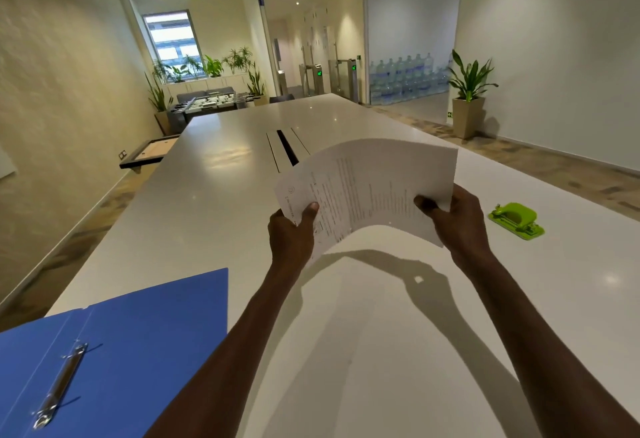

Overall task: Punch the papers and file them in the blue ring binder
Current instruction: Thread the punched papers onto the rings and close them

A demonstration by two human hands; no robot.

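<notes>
A bowed stack of printed white papers (374,181) is held in the air above the white table (214,195). My left hand (292,233) grips its near left corner with the thumb on top. My right hand (457,219) grips its near right edge. The blue ring binder (138,333) lies open on the table at the lower left, its metal ring mechanism (60,385) showing and empty. A lime green hole punch (516,220) sits on the table to the right of my right hand, apart from it.
A dark cable slot (287,147) runs along the table's middle beyond the papers. The table's left edge drops to the floor. A potted plant (469,98) stands by the right wall, a foosball table (207,103) beyond the far end.
</notes>
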